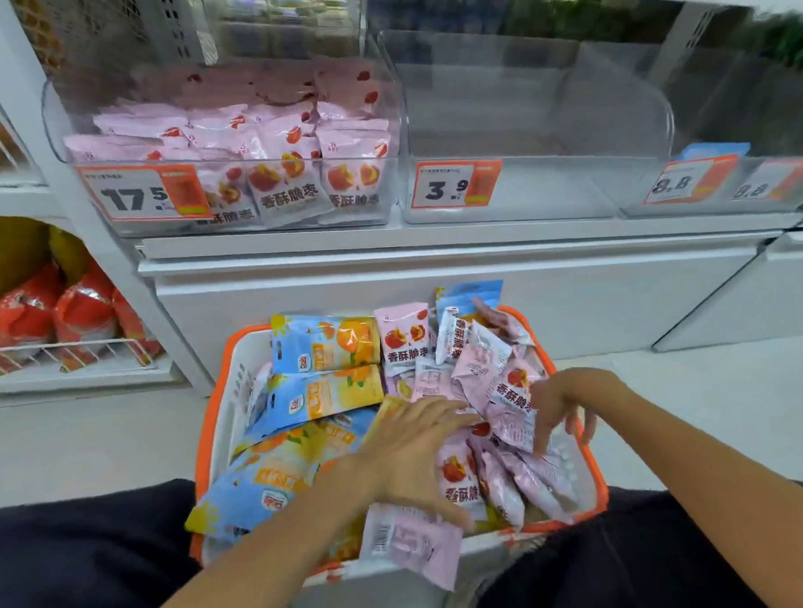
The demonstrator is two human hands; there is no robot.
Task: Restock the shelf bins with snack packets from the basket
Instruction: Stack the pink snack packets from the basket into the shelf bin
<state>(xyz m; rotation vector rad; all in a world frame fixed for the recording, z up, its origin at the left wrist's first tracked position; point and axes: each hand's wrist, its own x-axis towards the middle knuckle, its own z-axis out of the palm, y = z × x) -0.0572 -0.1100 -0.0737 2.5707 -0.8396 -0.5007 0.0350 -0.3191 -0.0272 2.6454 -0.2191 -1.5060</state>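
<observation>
Both hands reach into the basket (212, 437): the left hand (413, 448) lies spread flat on the pink packets (502, 438), gripping nothing. The right hand (561, 402), fingers loosely curled and empty, hovers nearer the basket's right rim, packets directly beneath its fingertips.

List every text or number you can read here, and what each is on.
"17.5": price tag on the pink-packet bin.
"3.9": tag on the middle bin.
"8.8": tag on the right bin; a second tag beside it seems the same, blurred.
"香酥脆枣": pink packets in the basket and the bin.
Blue packets, small print on tags: unreadable.
</observation>
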